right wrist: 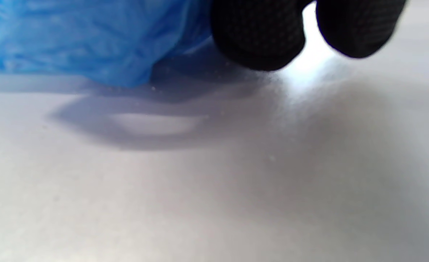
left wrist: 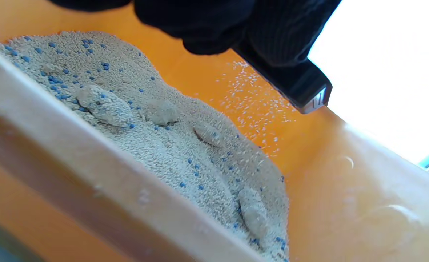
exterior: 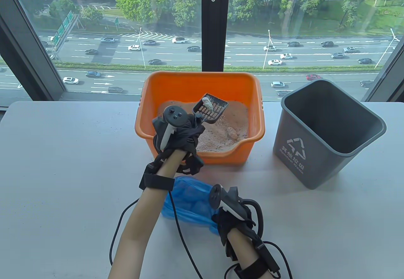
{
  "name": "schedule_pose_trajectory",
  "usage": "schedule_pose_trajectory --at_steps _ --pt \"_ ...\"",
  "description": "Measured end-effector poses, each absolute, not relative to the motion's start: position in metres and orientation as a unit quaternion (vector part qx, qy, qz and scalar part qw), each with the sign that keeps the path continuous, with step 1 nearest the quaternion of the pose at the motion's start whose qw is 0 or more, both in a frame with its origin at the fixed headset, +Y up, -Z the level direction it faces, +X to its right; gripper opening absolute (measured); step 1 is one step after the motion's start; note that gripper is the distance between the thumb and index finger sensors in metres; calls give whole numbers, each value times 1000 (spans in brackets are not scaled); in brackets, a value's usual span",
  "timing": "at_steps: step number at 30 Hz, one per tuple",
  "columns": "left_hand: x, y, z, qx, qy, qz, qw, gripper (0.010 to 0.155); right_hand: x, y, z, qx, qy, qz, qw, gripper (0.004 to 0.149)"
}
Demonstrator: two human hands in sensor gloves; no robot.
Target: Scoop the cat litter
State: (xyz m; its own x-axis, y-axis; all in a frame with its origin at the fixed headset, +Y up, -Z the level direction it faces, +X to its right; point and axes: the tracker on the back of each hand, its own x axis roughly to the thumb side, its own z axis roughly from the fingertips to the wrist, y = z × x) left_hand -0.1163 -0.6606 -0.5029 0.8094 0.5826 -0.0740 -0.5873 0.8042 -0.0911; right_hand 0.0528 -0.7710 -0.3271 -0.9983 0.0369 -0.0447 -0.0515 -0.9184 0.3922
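An orange litter box [exterior: 176,84] holds beige litter [exterior: 233,114] with blue specks and several clumps [left wrist: 103,105]. My left hand [exterior: 180,130] grips the handle of a black slotted scoop [exterior: 210,107] and holds it above the litter. One pale clump [exterior: 207,102] lies in the scoop, and loose grains fall from it in the left wrist view [left wrist: 258,105]. Another clump [exterior: 232,132] lies on the litter at the right. My right hand [exterior: 232,214] rests on the table beside a blue plastic bag [exterior: 186,201]; its fingertips [right wrist: 260,36] touch the tabletop and hold nothing.
A grey waste bin [exterior: 328,133] stands open to the right of the litter box. The white table [exterior: 63,165] ends at a window behind. Black cables [exterior: 176,228] trail from both wrists toward the front edge.
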Motion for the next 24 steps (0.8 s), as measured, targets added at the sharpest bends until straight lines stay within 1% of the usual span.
schedule_pose_trajectory --at_steps 1,3,4,6,8,11,12,14,15,16,17,19,24 --pt "-118 -657 -501 -76 17 282 956 58 53 -771 -327 -18 201 979 22 72" --pt "-123 -652 -496 -14 36 320 947 58 53 -771 -327 -18 201 979 22 72" --pt "-122 -650 -496 -2 30 329 944 58 53 -771 -327 -18 201 979 23 72" --pt "-124 -643 -494 -46 31 283 957 58 53 -771 -327 -18 201 979 22 72" --pt "-123 -641 -490 -7 36 308 951 58 53 -771 -327 -18 201 979 22 72" --pt "-115 -638 -488 -76 -13 239 968 58 53 -771 -327 -19 201 979 23 71" --pt "-117 -635 -484 -67 -8 248 966 58 53 -771 -327 -19 201 979 22 72" --pt "-121 -631 -480 24 17 304 952 58 53 -771 -327 -19 201 979 22 72" --pt "-122 -629 -481 11 16 299 954 58 53 -771 -327 -19 201 979 21 72" --pt "-123 -628 -482 -35 9 281 959 58 53 -771 -327 -19 201 979 20 72" --pt "-124 -628 -481 -53 8 278 959 58 53 -771 -327 -19 202 979 21 72" --pt "-127 -626 -477 -20 7 289 957 58 53 -771 -327 -19 202 979 22 72" --pt "-137 -620 -464 -46 -7 282 958 58 53 -771 -327 -19 202 979 22 72"
